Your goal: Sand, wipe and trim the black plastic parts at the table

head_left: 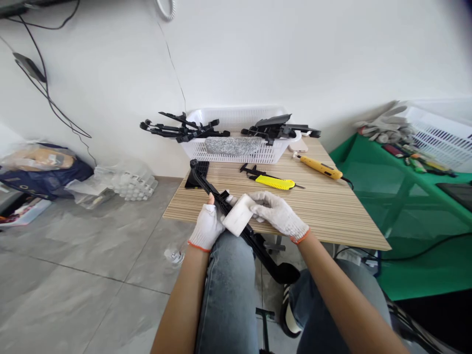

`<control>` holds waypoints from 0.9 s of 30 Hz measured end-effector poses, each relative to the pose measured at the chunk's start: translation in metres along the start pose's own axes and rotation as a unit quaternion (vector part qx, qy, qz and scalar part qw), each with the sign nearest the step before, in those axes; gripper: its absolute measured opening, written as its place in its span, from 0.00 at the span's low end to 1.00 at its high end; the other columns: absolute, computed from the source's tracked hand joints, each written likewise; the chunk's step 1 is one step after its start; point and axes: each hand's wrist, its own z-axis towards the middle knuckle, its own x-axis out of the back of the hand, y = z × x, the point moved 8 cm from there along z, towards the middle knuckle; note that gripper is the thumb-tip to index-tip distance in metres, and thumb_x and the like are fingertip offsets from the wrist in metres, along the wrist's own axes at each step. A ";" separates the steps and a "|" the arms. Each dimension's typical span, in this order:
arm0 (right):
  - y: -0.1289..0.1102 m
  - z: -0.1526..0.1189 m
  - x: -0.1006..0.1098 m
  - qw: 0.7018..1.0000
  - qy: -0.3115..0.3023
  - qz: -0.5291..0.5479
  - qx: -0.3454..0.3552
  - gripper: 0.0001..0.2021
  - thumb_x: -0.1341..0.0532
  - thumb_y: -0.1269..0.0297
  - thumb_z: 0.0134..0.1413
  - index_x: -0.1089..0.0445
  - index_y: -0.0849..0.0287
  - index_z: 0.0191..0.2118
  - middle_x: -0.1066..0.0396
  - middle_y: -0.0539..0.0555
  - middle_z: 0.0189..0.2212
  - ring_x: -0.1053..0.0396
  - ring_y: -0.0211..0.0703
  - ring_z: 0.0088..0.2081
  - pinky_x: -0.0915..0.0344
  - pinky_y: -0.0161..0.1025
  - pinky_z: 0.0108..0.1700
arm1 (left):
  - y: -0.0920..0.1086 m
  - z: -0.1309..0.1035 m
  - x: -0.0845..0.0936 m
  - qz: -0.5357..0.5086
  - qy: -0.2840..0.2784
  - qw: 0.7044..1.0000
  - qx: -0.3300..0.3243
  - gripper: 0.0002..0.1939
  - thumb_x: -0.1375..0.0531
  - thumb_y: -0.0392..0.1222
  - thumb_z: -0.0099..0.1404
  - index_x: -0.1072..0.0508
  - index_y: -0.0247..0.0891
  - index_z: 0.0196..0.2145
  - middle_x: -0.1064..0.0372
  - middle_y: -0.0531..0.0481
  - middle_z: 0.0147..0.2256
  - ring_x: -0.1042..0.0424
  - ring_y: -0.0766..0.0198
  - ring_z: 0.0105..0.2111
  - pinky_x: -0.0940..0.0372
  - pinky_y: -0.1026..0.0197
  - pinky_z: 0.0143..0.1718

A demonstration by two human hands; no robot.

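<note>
A long black plastic part (264,254) slants from the table's front edge down across my lap. My left hand (208,225), in a white glove with orange trim, is closed around its middle. My right hand (278,214), gloved the same way, grips a white block (238,215) that lies against the black part and hides a stretch of it. The block's left end is close to my left fingers. Beyond my hands, a yellow cutter (276,182) and a black caliper (254,171) lie on the striped wooden table (332,211).
A white basket (236,147) holding several black parts stands at the table's back, with a grey cloth over its rim. A yellow corded tool (320,167) lies at the right. A green-covered table (391,196) with gloves and another basket stands farther right.
</note>
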 end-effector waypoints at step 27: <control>-0.007 -0.005 0.018 0.994 0.096 -0.043 -0.005 0.23 0.37 0.48 0.42 0.27 0.58 0.43 0.29 0.50 0.29 0.40 0.35 0.24 0.39 0.35 0.25 | 0.010 -0.006 0.018 -0.039 0.017 0.999 -0.026 0.23 0.53 0.49 0.75 0.31 0.41 0.60 0.20 0.46 0.37 0.23 0.57 0.50 0.28 0.57 0.49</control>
